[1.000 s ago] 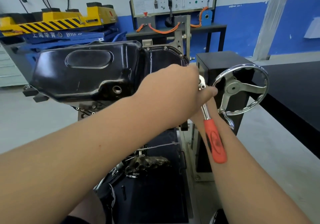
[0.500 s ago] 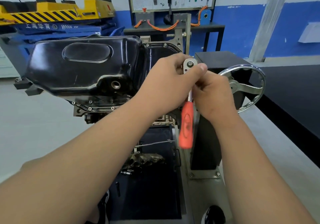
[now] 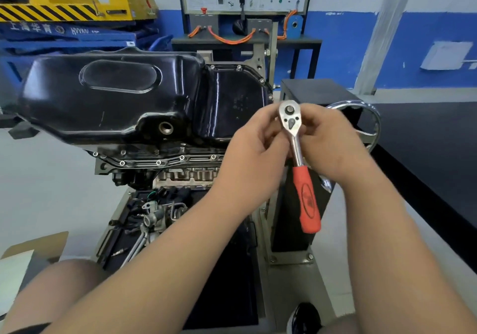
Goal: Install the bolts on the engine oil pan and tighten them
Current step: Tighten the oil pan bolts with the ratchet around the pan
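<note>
A black oil pan (image 3: pixel 124 101) sits upside-up on an inverted engine on a stand. Small bolts (image 3: pixel 158 162) dot its flange along the near edge and around the far right corner. A chrome ratchet wrench (image 3: pixel 290 119) with a red handle (image 3: pixel 307 199) hangs in front of the pan's right end, head up, handle down. My left hand (image 3: pixel 255 150) and my right hand (image 3: pixel 333 140) both pinch the ratchet at its head and neck. The wrench is off the pan and touches no bolt.
A chrome hand wheel (image 3: pixel 366 116) on a black box is right behind my right hand. A black bench (image 3: pixel 438 153) runs along the right. Engine parts and loose tools lie in the stand's tray (image 3: pixel 152 220) below. Cardboard (image 3: pixel 33 246) lies at lower left.
The ratchet came away from the pan's right corner and turned so its head faces me. My right hand moved from under the left hand to hold the ratchet's neck. The view pulled back.
</note>
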Demonstrator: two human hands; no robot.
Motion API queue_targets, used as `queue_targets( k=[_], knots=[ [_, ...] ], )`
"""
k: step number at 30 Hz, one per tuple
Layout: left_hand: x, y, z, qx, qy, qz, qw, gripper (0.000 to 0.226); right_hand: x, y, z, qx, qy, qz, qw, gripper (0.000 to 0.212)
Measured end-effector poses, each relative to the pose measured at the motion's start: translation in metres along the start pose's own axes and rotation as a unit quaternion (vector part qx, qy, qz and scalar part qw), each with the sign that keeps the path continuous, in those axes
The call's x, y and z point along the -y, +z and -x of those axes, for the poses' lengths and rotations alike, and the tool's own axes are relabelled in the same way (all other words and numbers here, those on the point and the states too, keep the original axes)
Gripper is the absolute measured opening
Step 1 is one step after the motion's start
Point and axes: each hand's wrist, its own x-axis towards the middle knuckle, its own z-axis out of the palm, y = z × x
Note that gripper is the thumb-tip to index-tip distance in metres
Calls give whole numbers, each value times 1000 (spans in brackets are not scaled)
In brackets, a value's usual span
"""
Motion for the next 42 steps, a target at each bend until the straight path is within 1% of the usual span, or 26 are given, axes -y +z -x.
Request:
queue_targets(
  k=[2,4,5,6,7,8,9,10,12,16,19,20,21,23,26,28,29,31,33,35,36,38,39,40,41,42],
  knots=[
    [2,-1,-3,-2,24,-41,999,27,6,-25,10,-33,16,-11,999,14],
    [3,0,-8,-3,39,-81,996,28,21,-47,21,-29,37,-16,999,27],
    [3,1,-9,-1,41,-86,995,29,28,-54,23,-11,40,32,999,38],
    [2,3,-10,2,43,-82,996,30,35,-57,24,14,46,124,991,51],
    [1,5,-9,8,42,-71,997,33,43,-57,23,37,43,247,967,59],
    [1,8,-8,17,44,-60,997,39,49,-52,23,52,37,357,932,59],
    [1,11,-6,24,46,-57,997,45,53,-46,21,57,33,414,908,55],
    [2,13,-4,26,46,-57,997,51,56,-41,19,53,38,435,898,51],
    [9,19,-1,20,32,-43,998,60,60,-35,13,45,54,453,888,47],
    [30,34,6,33,-76,21,996,82,68,-35,6,35,80,465,881,48],
    [33,42,5,-66,-147,115,980,67,70,-28,8,50,103,470,875,54],
    [32,43,3,-89,-154,114,977,60,71,-26,9,49,113,475,871,54],
    [30,43,-1,-94,-150,78,981,54,72,-25,9,42,120,483,866,54],
    [26,38,-9,-88,-120,-60,987,38,75,-24,10,32,132,502,854,54],
    [22,29,-25,-89,-73,-292,950,24,78,-23,10,33,136,523,840,56],
    [24,30,-35,-51,-69,-350,933,24,80,-20,9,24,125,550,826,59],
    [27,30,-40,-28,-71,-327,942,23,82,-18,8,20,117,561,819,59],
    [32,23,-45,16,-54,-221,974,20,88,-19,4,26,102,569,816,54],
    [34,8,-51,76,-43,-187,979,19,94,-24,0,61,66,593,801,42],
    [29,-4,-61,163,-73,-200,963,34,101,-30,-3,107,-14,647,755,19],
    [24,-7,-66,201,-76,-232,948,40,105,-32,-4,121,-63,673,727,12],
    [15,-10,-74,253,-65,-307,915,43,105,-34,-6,124,-145,696,693,20],
    [10,-13,-77,267,-54,-344,898,42,106,-33,-6,116,-155,702,685,18],
    [5,-17,-79,272,-33,-394,877,40,107,-30,-6,108,-147,701,689,18],
    [0,-21,-81,260,-1,-461,849,36,104,-28,-6,95,-117,693,705,27],
    [-5,-24,-82,234,35,-525,817,30,102,-26,-7,83,-66,669,735,39]
  ],
)
